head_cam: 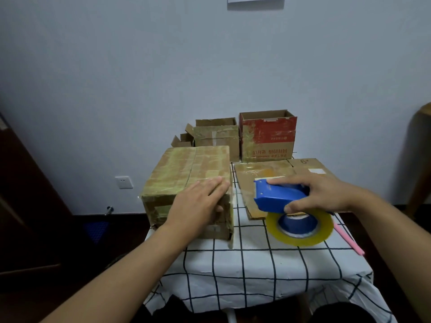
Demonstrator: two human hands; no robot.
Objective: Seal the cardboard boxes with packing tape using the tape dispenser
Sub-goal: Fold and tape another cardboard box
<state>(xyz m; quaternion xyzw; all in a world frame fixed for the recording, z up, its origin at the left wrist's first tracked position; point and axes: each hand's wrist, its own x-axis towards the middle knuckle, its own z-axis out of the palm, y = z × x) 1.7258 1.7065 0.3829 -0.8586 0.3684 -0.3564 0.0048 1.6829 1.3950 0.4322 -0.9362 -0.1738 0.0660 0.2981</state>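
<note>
My left hand (198, 201) lies flat, fingers straight, pressing the near top corner of the taped box (189, 183). My right hand (326, 194) is curled round the blue tape dispenser (279, 197), thumb underneath, yellowish tape roll (300, 226) hanging below it, held above the table (245, 264) just right of the box. Cutter end points toward my left hand.

Step as I judge it: lay a strip on this box. To do it well, keep the left palm down so the box can't slide, land the tape end on the top beside my fingers, pull straight along the seam, then tilt to cut.

Edges: the box sits at the table's left edge, beyond my left hand it drops off, so don't push that way. Flattened cardboard (263, 178) lies under and past my right hand; open boxes (268, 136) stand behind it. Pink stick (347, 238) near my right wrist. Free cloth toward me.
</note>
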